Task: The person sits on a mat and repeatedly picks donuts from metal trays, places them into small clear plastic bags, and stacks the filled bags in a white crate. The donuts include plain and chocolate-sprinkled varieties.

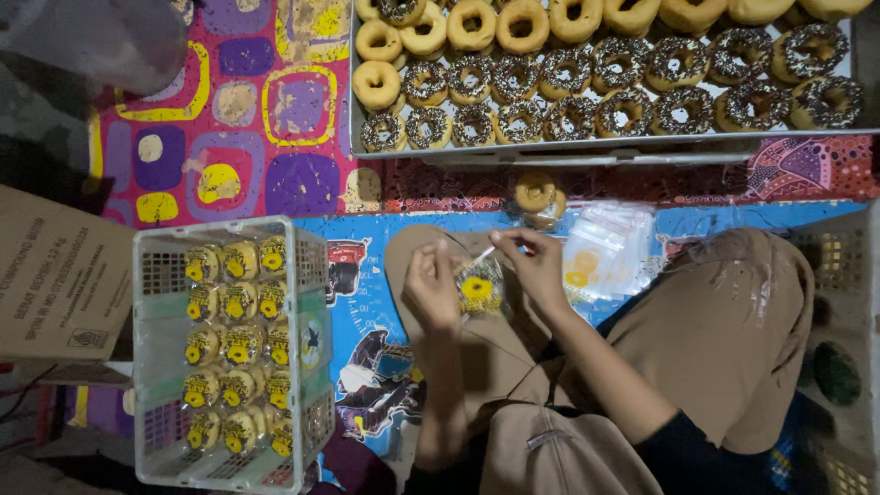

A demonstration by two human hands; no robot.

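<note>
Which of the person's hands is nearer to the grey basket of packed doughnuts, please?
Left. The left hand is on the side of the grey basket; the right hand is farther off, beyond the bagged doughnut.

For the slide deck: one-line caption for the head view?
Both hands, left hand and right hand, seal a bagged doughnut beside a crate.

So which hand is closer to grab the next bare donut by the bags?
Probably the right hand. It sits nearer the loose donuts and the empty bags, while the left hand steadies the bagged donut on its far side.

Patterned mat (247,137) on floor: doughnut tray (605,147), crate (229,353), cardboard box (55,275).
</note>
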